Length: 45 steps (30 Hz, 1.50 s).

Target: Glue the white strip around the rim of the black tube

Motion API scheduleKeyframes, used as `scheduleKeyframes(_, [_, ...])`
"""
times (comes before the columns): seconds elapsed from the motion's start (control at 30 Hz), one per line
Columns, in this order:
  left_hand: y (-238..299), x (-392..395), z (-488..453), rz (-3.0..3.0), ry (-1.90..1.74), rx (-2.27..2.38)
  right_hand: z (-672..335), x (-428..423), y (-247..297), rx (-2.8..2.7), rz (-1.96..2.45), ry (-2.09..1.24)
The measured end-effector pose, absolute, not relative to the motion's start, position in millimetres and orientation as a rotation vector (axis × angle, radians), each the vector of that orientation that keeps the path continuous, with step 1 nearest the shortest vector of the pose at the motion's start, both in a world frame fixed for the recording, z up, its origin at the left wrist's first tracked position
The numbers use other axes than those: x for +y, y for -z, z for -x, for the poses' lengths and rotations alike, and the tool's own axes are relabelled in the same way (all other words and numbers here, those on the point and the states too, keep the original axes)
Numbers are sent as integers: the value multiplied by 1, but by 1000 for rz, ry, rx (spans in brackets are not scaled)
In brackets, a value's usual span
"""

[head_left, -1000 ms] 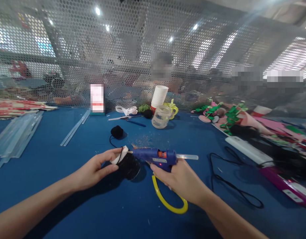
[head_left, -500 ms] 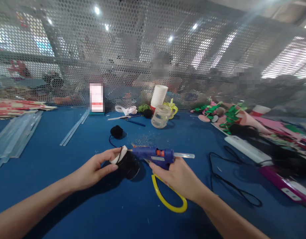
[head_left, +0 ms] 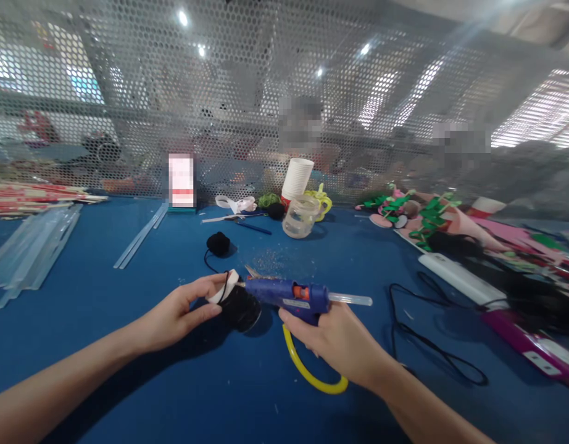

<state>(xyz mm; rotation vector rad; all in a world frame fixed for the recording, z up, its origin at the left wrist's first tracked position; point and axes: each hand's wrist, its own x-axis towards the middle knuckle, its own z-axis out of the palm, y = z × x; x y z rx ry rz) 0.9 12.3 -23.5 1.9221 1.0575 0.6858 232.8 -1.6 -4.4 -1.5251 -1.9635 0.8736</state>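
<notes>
While the left side of the tabletop is taken first, one loose bundle of clear glue sticks is noted, too overlapped to be counted, and two single sticks are seen lying side by side further in.

The left hand is held low over the tabletop, its grip closed on the white-and-black piece, which is pinched between thumb and fingers. One black pom-pom with a thin tail is seen just behind it.

One blue glue gun is held in the right hand, the grip wrapped around its handle, with the nozzle set against the white edge of the piece. Against the earlier frames, gun and hand are found shifted only slightly down and to the right. The piece has not been moved, and nozzle contact is kept, so the work is judged mid-application.

One yellow-handled pair of scissors lies under the right wrist. Behind are counted one clear jar and one stack of paper cups. To the right, one black cord and one white power strip are logged.
</notes>
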Motion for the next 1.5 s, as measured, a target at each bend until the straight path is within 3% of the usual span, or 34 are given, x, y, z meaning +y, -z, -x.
scheduleKeyframes(0.17, [22,11,-2,-1918,-688,1071,-230,-8,9,-2023,1568,-674])
scheduleKeyframes(0.47, [24,11,-2,-1922,-694,1074,-223,-12,13,-2035,1476,-638])
scheduleKeyframes(0.83, [24,12,1,-1958,-654,1014,-237,2,5,-1850,1457,-1105])
scheduleKeyframes(1.5, [29,14,2,-1988,-689,1015,-235,15,14,-1891,1398,-1049])
